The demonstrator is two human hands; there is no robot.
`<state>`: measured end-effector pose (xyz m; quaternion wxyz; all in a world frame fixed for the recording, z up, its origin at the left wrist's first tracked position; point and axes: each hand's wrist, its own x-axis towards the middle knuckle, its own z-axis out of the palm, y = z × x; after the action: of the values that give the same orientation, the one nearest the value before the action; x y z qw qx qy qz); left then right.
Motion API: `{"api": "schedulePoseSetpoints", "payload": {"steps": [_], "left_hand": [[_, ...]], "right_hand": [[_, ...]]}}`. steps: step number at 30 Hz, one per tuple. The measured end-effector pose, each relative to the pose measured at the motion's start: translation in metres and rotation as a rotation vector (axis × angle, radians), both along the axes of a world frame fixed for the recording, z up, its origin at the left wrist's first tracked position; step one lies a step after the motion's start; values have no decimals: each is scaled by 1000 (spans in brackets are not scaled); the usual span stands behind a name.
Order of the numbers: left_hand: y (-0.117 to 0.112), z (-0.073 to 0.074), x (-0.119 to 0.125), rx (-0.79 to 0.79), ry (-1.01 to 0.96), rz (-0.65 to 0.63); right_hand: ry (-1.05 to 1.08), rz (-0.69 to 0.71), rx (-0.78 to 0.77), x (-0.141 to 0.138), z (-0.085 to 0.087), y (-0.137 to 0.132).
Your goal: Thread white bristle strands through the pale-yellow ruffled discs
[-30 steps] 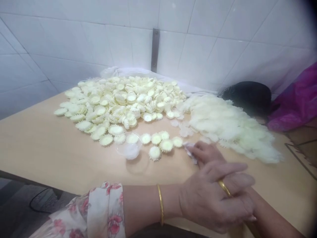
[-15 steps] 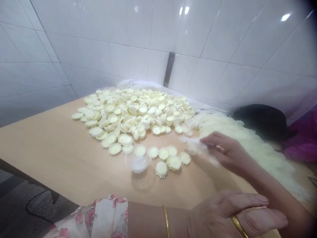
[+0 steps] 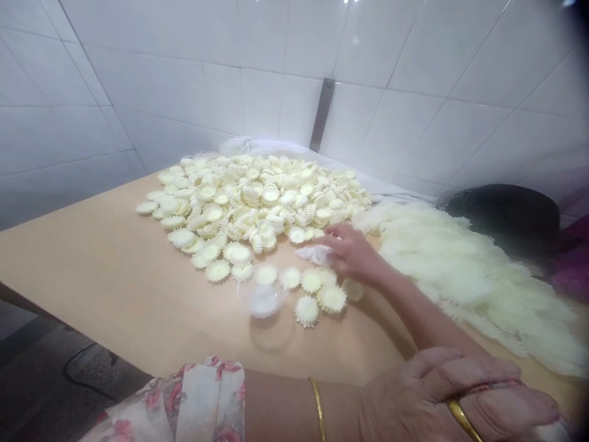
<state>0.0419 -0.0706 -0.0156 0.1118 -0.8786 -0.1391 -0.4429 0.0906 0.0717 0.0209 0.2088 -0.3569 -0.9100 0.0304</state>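
My left hand (image 3: 464,393), with a gold bangle and ring, is low at the right, its fingers closed. A thin reddish edge shows between them and something whitish by the fingertips; what it is I cannot make out. My right hand (image 3: 352,252) reaches in from the right above the table. Its fingers pinch a thin white filmy piece (image 3: 315,253) beside the pile of pale yellow, scalloped-edged discs (image 3: 271,196). Several loose discs (image 3: 332,297) lie just below that hand. A small clear bowl (image 3: 263,299) with white contents stands left of these.
Sheer pale yellow pieces (image 3: 442,264) are heaped along the right side of the wooden table (image 3: 115,270). Behind stands a white tiled wall (image 3: 175,92) with a metal strip (image 3: 322,113). A dark rounded object (image 3: 504,218) is at the right, past the heap.
My right hand has moved left with the white filmy piece, from beside the sheer heap to the front of the disc pile. My left hand has shifted slightly right in view.
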Motion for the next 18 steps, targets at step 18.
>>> {"api": "schedulePoseSetpoints", "payload": {"steps": [18], "left_hand": [[6, -12, 8, -41, -62, -113]], "right_hand": [[130, -302, -43, 44, -28, -69]]}}
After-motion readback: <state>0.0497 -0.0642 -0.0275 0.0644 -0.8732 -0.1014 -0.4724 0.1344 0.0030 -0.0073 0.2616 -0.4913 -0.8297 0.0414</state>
